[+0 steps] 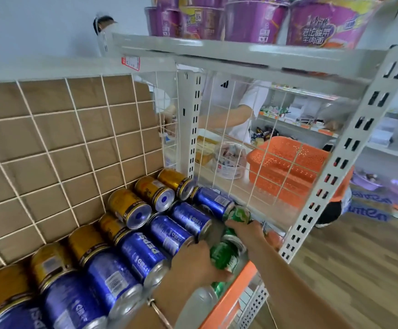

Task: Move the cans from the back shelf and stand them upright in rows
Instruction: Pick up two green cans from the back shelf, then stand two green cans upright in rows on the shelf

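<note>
A: Where do the cans lie from the hands?

B: Take the wire grid (50, 150) as the mark; the gold cans (129, 207) stand against it, the blue cans (143, 252) one row out from it, and the green ones farthest from it, along the orange shelf lip (231, 298). Both hands are in that outermost row.

A: Holding what?

B: The left hand (193, 260) is curled round the side of a green can (225, 258); the right hand (245, 231) comes in over the top of a second green can (240, 214), fingers wrapped on it; neither is spread wide.

A: And the long axis?

B: It runs roughly along the grid's upright wires, so I judge the cans upright, tops toward the camera; the blur leaves some doubt. The right hand reaches deeper along the row; the left is nearer the body.

A: So the next move turns on what?

B: On keeping each axis parallel to the grid while the can slides sideways into line; the green row is tight against the blue one, so there is little room to tilt.

A: How will they handle?

B: Smooth painted metal cylinders with bright rims; hard, slick, apt to roll if tipped. The grid is thin white wire over brown card.
</note>
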